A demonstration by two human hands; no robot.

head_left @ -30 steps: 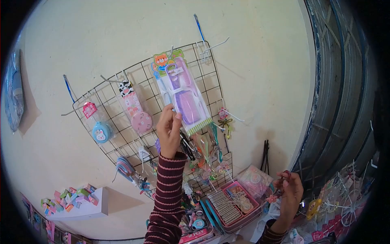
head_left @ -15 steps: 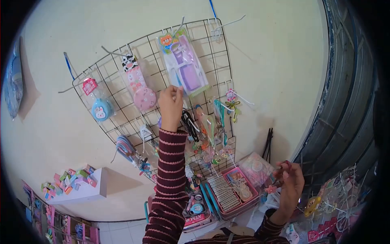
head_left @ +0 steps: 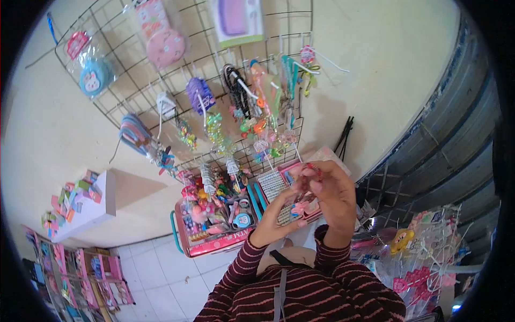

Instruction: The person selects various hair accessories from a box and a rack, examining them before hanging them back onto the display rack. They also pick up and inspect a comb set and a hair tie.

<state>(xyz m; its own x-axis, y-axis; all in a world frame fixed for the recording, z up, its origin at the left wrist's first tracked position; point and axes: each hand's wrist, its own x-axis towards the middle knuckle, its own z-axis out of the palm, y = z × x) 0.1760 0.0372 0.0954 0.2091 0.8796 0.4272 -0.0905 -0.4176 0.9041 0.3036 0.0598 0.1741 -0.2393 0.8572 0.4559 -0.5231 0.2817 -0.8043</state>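
Both hands meet near the chest, below the wire grid (head_left: 161,96). Right hand (head_left: 335,196) pinches red-and-pink hair clips (head_left: 307,188); left hand (head_left: 276,222) fingers close on them from beneath. A loose pinch could drop clips into the crowded tray (head_left: 214,248).

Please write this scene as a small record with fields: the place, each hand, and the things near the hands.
place: wire grid rack on a cream wall, hung with packaged hair accessories
left hand: raised to the small pink accessory, fingertips touching it
right hand: closed on a small pink accessory
behind hands: pink tray of hair clips
left of hands: red basket of small items
top of rack: purple comb pack
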